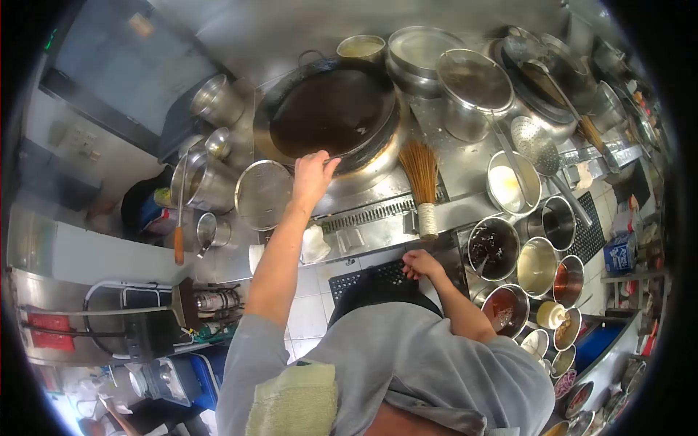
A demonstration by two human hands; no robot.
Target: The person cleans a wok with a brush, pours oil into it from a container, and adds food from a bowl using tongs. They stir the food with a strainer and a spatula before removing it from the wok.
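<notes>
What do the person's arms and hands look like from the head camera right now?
Both hands are bare: no gloves, rings or watch can be seen on the left hand or the right hand. The forearms are uncovered too. A grey shirt with short sleeves ends near the elbows on both arms. A pale green towel lies over the left shoulder.

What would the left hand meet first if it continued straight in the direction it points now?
Most likely the wok. The left hand reaches up from the forearm, and its fingers already seem to be on the wok's near rim; beyond that is the dark inside of the wok. Depth is hard to judge in this fisheye view.
</notes>
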